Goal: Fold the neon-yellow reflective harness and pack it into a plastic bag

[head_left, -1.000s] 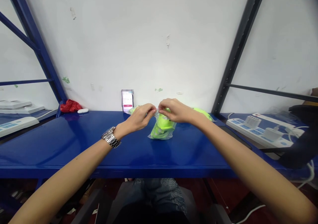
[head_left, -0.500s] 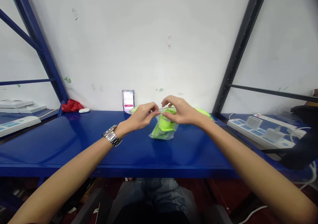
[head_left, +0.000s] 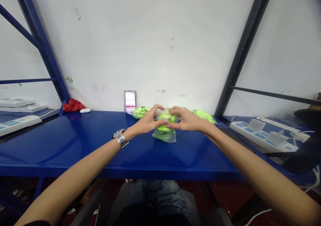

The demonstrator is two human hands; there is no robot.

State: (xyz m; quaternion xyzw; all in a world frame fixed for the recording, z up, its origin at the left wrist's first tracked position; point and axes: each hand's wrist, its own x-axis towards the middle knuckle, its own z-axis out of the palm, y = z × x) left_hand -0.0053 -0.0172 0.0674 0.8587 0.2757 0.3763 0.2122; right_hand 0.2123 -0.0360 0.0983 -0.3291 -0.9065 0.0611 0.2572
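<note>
A small clear plastic bag (head_left: pixel 165 134) stuffed with neon green material stands on the blue shelf (head_left: pixel 75 145) in front of me. My left hand (head_left: pixel 147 120), with a metal watch on its wrist, grips the bag's top from the left. My right hand (head_left: pixel 186 119) grips the same top from the right, thumb and fingers closed on the plastic. The two hands nearly touch over the bag's mouth.
More neon green pieces lie behind the hands at the wall, on the left (head_left: pixel 139 111) and right (head_left: pixel 203 115). A phone (head_left: pixel 129 101) leans on the wall. A red cloth (head_left: pixel 72 105) and white earbud case (head_left: pixel 85 110) sit far left. White power strips (head_left: pixel 265 134) lie right.
Both hands have lowered and come closer together, from pinching the bag's top edge to pressing on the bag's upper part. The bag now sits more squashed on the shelf.
</note>
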